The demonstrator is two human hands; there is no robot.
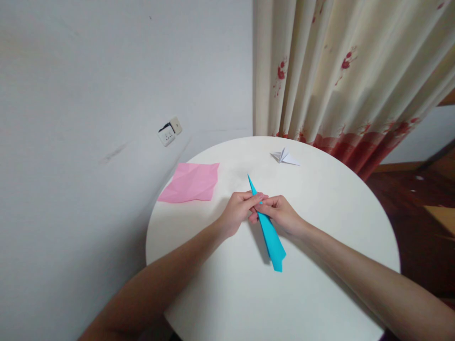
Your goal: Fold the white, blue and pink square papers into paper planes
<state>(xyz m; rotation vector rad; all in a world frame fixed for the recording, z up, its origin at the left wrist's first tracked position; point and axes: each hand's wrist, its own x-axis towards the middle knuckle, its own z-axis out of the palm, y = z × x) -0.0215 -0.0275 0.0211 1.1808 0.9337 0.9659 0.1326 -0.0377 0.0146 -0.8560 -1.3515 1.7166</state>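
a round white table [320,265] fills the lower middle of the view, set against a pale wall [88,94] that carries a small socket plate [169,131], with a cream curtain printed in red flowers [348,71] hanging behind the far edge. on the table's far left lies a creased pink paper sheet [191,182], flat and well apart from the hands; near the far edge rests a small folded white paper figure [284,157], also untouched.

both forearms reach in from below and meet near the table's middle. the left hand [239,212] and the right hand [280,213] come together on a long, narrow blue folded paper [272,237], which is raised a little above the tabletop and casts a shadow on it. its sharp tip points away from the person, its wider end toward them. the fingers of both hands are closed narrowly, pinching the paper about a third of the way down from the tip, thumbs and forefingers almost touching each other.

judging by this grip, the work stands mid-fold: a slender pointed form is being shaped at its upper part. the next move would seem to call for a firm, even crease along the pinched line, keeping the layers aligned so the point stays sharp.
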